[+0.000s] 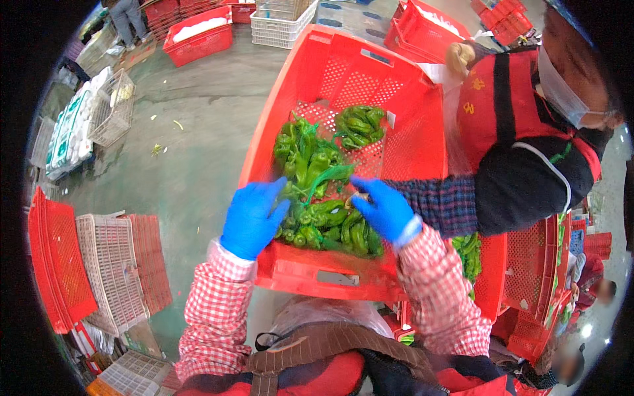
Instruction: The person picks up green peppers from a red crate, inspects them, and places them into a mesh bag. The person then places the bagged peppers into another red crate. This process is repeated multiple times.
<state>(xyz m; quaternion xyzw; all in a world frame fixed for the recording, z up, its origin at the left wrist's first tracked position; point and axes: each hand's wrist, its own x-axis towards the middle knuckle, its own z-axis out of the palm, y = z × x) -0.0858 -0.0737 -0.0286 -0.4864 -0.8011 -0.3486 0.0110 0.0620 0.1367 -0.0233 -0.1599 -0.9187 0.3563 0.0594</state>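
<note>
Before me is a large red plastic crate [327, 279] holding green peppers in several bunches, some inside green mesh bags. My left hand [255, 218], in a blue glove, hovers at the crate's left side with thumb and fingers apart, beside the bagged green peppers [317, 168]. My right hand [384, 205], also blue-gloved, is above the near-right peppers [356, 232], its forefinger close to the loose end of a green mesh bag [334, 173]. Neither hand plainly holds anything, though the fingertips are blurred. Another bunch of peppers [360, 126] lies farther back in the crate.
A co-worker's sleeved arm [436, 205] reaches into the crate from the right, its hand mostly hidden behind my right hand. More red crates [527, 267] stand at right. Stacked crates [111, 267] are at left; a wire basket [114, 109] and white-filled red crate [200, 39] stand beyond.
</note>
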